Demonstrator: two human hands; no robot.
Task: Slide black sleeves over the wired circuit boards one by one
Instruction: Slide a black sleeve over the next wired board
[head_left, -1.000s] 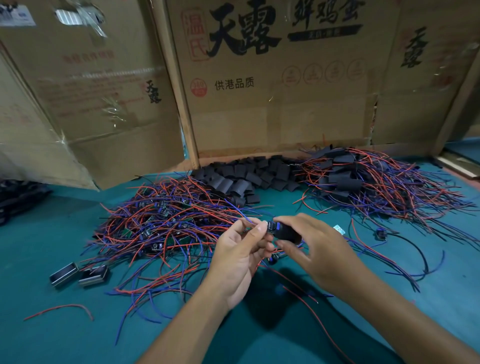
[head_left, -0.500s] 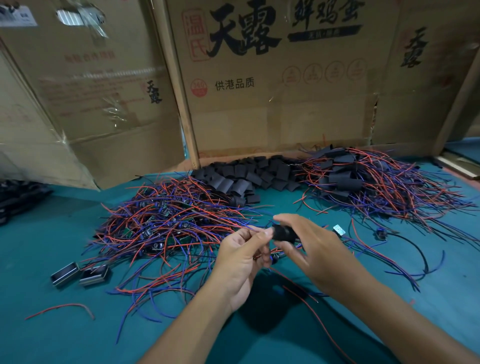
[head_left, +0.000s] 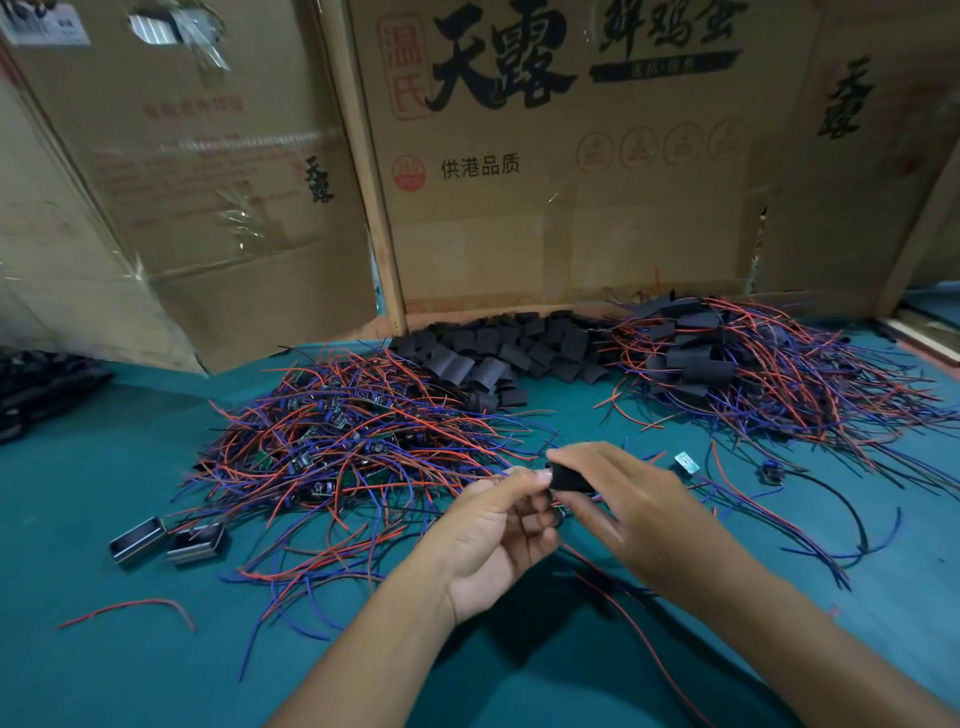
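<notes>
Two hands meet above a teal felt-like table (head_left: 104, 649). The right hand (head_left: 631, 512) pinches one matte black sleeve (head_left: 569, 478) between thumb and forefinger; the left hand (head_left: 498, 540), fingers curled, pinches at the sleeve's left end, where the board itself is hidden. One red wire (head_left: 631, 631) trails below the right fingers. Beyond the left fingers lies one tangled heap of unsleeved boards (head_left: 343, 441) with red and blue leads; beyond both, one pile of loose sleeves (head_left: 498, 353), flattened tubes; beyond the right fingers, one heap of sleeved boards (head_left: 727, 369). Two small metal housings (head_left: 166, 540) sit left of the left fingers. Bare cloth lies nearest the wrists. Cardboard walls (head_left: 571, 234) close the far edge.
</notes>
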